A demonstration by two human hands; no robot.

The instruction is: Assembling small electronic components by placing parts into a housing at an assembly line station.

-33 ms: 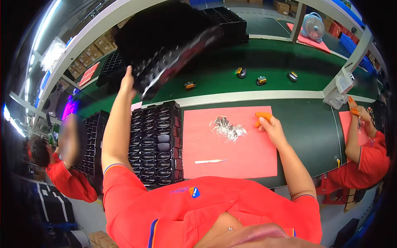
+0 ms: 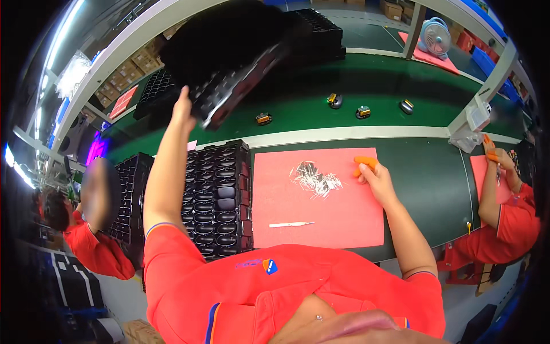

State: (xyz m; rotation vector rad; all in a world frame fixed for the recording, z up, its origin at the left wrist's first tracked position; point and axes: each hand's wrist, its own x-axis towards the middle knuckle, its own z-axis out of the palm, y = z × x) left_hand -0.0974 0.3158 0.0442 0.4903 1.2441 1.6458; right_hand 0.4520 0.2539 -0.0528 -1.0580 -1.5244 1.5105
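My left hand (image 2: 182,112) is raised at the upper left, closed on the edge of a large black plastic tray (image 2: 243,86). The tray tilts above the green bench, and its far part blurs into dark. Some of my left fingers are hidden behind it. My right hand (image 2: 372,179) hovers at or rests on the right side of a pink mat (image 2: 321,212), its orange-capped fingers a little apart and nothing visible between them. On the mat are a pile of thin silvery pins (image 2: 315,179) and a pale pointed tool (image 2: 291,224). Left of the mat stands a black tray of oval black parts (image 2: 215,200).
Several small black-and-gold devices (image 2: 334,101) sit on the green belt (image 2: 298,117) beyond a white rail (image 2: 344,133). More black trays (image 2: 323,43) stand behind. A co-worker (image 2: 97,229) is at the left, another (image 2: 510,212) at the right. A blue fan (image 2: 435,37) stands far right.
My left hand and the tray it holds have shifted slightly away and to the right. The right hand looks still.
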